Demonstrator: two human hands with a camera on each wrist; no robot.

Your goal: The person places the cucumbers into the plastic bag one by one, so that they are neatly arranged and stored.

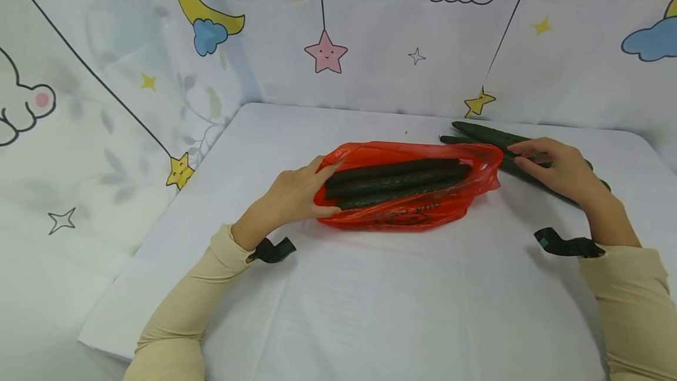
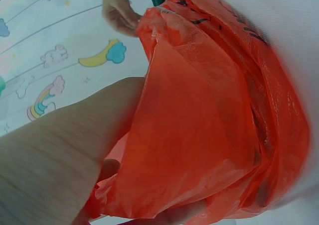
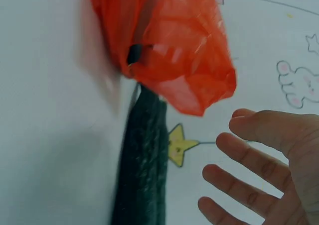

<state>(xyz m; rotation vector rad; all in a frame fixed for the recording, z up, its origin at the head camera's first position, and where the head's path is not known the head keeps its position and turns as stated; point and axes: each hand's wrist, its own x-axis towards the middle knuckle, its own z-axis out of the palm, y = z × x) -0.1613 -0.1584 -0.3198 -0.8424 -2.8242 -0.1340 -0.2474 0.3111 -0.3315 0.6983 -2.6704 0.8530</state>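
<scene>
A red plastic bag (image 1: 402, 218) lies on its side, its mouth towards me, with several dark green cucumbers (image 1: 396, 184) lengthwise inside. My left hand (image 1: 298, 193) holds the bag's left end, thumb at the lower edge and fingers at the upper edge. In the left wrist view, red film (image 2: 189, 120) covers part of that hand. Past the bag's right end, my right hand (image 1: 560, 166) hovers over loose cucumbers (image 1: 478, 131), its fingers spread and holding nothing. The right wrist view shows those fingers (image 3: 244, 190) beside a bumpy cucumber (image 3: 142, 160).
Everything lies on a white-covered table (image 1: 370, 310). A white cloth backdrop (image 1: 370, 87) with stars, a moon and clouds rises behind the table and along its left side. Black wrist mounts (image 1: 568, 244) stick out from both beige sleeves (image 1: 629, 304).
</scene>
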